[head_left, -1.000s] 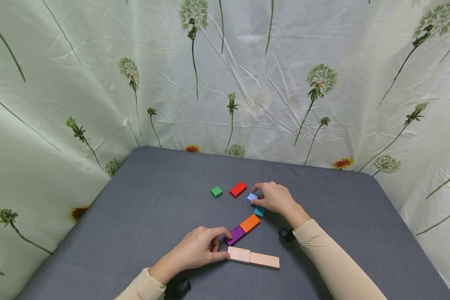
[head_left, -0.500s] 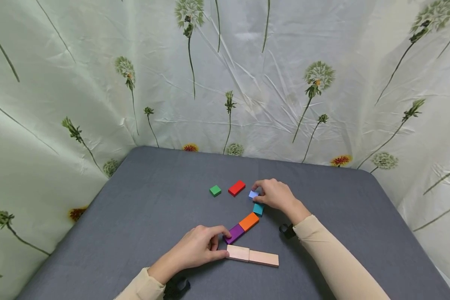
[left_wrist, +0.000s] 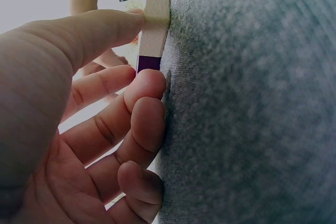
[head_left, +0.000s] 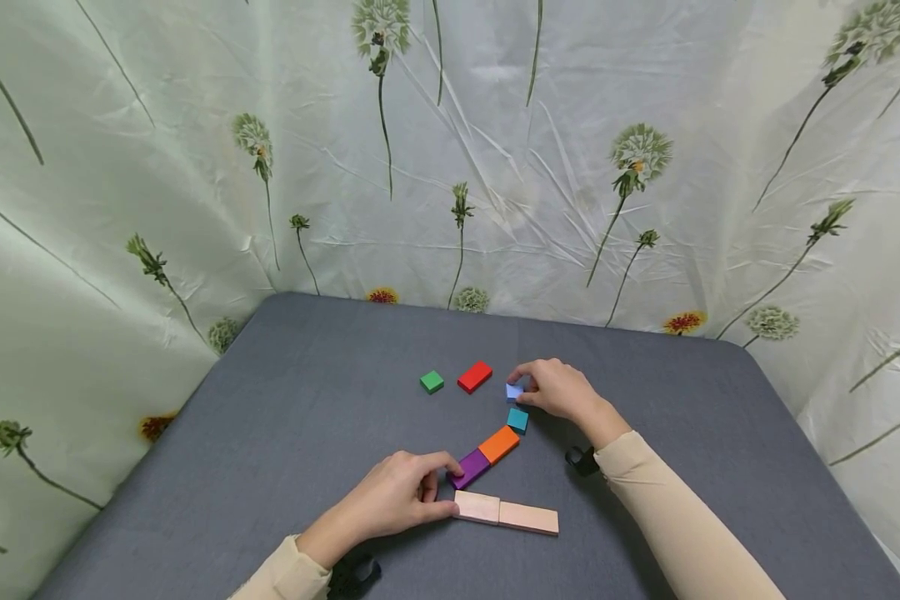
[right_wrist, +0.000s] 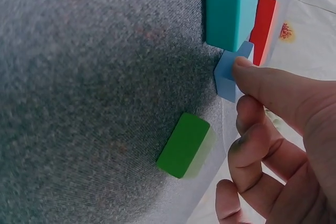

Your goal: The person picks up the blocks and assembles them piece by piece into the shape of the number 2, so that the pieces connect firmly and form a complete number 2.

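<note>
Between right thumb and fingers, the right hand point(head_left: 566, 396) pinches a light blue block point(head_left: 513, 392) just beyond the teal block point(head_left: 518, 420); a narrow gap shows between the two. An orange block point(head_left: 499, 444) and a purple block point(head_left: 471, 468) lie end to end, nearest the teal one. The left hand point(head_left: 390, 500) rests an index fingertip on the purple block, while its thumb touches the end of a pale wooden block point(head_left: 477, 507). In the left wrist view, the thumb lies against pale wood point(left_wrist: 152, 38), with purple point(left_wrist: 148, 64) beside the fingers.
A second pale block point(head_left: 528, 517) adjoins the first. Beyond lie a red block point(head_left: 475, 377) and a green block point(head_left: 432, 382). The right wrist view shows another green block point(right_wrist: 184, 145) near the right hand. A flowered curtain point(head_left: 420, 167) hangs behind the grey table point(head_left: 330, 367).
The right hand has shifted slightly to the right with the light blue block, which has turned a little. The left hand has kept its place.
</note>
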Demonstrator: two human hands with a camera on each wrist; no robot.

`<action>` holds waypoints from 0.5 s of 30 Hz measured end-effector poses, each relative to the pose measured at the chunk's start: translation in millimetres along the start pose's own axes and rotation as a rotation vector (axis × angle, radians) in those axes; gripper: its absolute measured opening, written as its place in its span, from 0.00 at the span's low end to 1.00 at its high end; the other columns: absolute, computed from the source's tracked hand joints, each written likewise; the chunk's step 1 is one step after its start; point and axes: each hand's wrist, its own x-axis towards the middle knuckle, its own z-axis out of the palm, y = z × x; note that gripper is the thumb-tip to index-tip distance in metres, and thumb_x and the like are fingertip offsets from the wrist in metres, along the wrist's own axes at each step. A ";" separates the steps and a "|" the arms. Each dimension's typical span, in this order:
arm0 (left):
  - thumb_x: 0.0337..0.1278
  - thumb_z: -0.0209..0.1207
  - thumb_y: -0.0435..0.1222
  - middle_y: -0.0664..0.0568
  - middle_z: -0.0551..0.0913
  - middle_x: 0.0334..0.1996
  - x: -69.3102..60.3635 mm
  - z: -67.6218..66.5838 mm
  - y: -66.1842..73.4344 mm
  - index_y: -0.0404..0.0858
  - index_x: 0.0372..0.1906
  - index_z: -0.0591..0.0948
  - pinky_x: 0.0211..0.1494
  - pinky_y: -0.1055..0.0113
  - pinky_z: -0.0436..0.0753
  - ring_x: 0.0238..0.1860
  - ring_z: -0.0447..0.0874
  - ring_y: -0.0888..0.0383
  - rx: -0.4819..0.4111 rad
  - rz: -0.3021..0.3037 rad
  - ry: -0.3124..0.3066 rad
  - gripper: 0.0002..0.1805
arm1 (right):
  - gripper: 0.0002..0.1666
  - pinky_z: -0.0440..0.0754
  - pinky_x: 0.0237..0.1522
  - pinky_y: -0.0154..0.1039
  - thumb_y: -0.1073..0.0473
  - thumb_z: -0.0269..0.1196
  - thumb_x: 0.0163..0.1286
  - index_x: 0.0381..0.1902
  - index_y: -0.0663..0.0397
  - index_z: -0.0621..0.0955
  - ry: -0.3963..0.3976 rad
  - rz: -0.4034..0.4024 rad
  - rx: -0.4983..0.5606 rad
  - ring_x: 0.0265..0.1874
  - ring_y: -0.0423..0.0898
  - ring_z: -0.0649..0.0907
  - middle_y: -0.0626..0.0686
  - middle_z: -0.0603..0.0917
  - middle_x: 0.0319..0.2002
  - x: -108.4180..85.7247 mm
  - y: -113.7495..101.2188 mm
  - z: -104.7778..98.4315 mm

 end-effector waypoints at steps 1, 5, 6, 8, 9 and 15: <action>0.61 0.77 0.47 0.68 0.74 0.20 -0.1 0.1 0.1 0.51 0.54 0.86 0.27 0.74 0.68 0.21 0.68 0.73 0.001 0.002 0.001 0.19 | 0.17 0.71 0.30 0.37 0.57 0.73 0.73 0.58 0.47 0.89 -0.001 -0.006 -0.002 0.26 0.43 0.76 0.48 0.82 0.29 -0.8 0.2 -0.4; 0.61 0.77 0.47 0.68 0.74 0.20 -0.4 0.8 -0.4 0.51 0.54 0.86 0.27 0.75 0.68 0.21 0.68 0.73 0.007 0.008 0.005 0.19 | 0.18 0.71 0.30 0.37 0.57 0.72 0.74 0.60 0.47 0.88 -0.010 -0.020 -0.002 0.26 0.42 0.76 0.48 0.82 0.29 -3.2 1.5 -2.3; 0.61 0.77 0.47 0.68 0.74 0.20 -0.5 0.9 -0.6 0.51 0.54 0.86 0.27 0.75 0.67 0.21 0.68 0.73 0.008 0.009 0.005 0.19 | 0.18 0.71 0.30 0.37 0.57 0.72 0.74 0.60 0.47 0.88 -0.009 -0.024 -0.004 0.26 0.42 0.76 0.48 0.82 0.29 -3.7 2.2 -2.6; 0.61 0.77 0.47 0.69 0.74 0.20 -0.5 1.1 -0.9 0.51 0.54 0.86 0.27 0.75 0.67 0.21 0.68 0.73 0.010 0.010 0.006 0.19 | 0.18 0.71 0.30 0.37 0.57 0.72 0.74 0.60 0.47 0.88 -0.006 -0.024 -0.005 0.26 0.42 0.77 0.47 0.82 0.29 -4.8 3.7 -3.5; 0.61 0.77 0.47 0.69 0.74 0.20 -0.4 1.2 -1.1 0.51 0.54 0.86 0.27 0.75 0.67 0.21 0.68 0.73 0.011 0.010 0.006 0.19 | 0.18 0.71 0.30 0.37 0.57 0.72 0.74 0.60 0.47 0.88 -0.005 -0.022 -0.005 0.27 0.42 0.77 0.47 0.82 0.29 -5.2 4.5 -3.8; 0.61 0.77 0.48 0.68 0.74 0.21 0.3 1.0 -1.8 0.52 0.54 0.86 0.27 0.75 0.68 0.21 0.68 0.73 0.011 0.009 0.005 0.19 | 0.16 0.73 0.31 0.38 0.58 0.71 0.74 0.58 0.47 0.88 0.002 -0.020 -0.014 0.28 0.42 0.78 0.48 0.84 0.30 -6.3 7.9 -4.4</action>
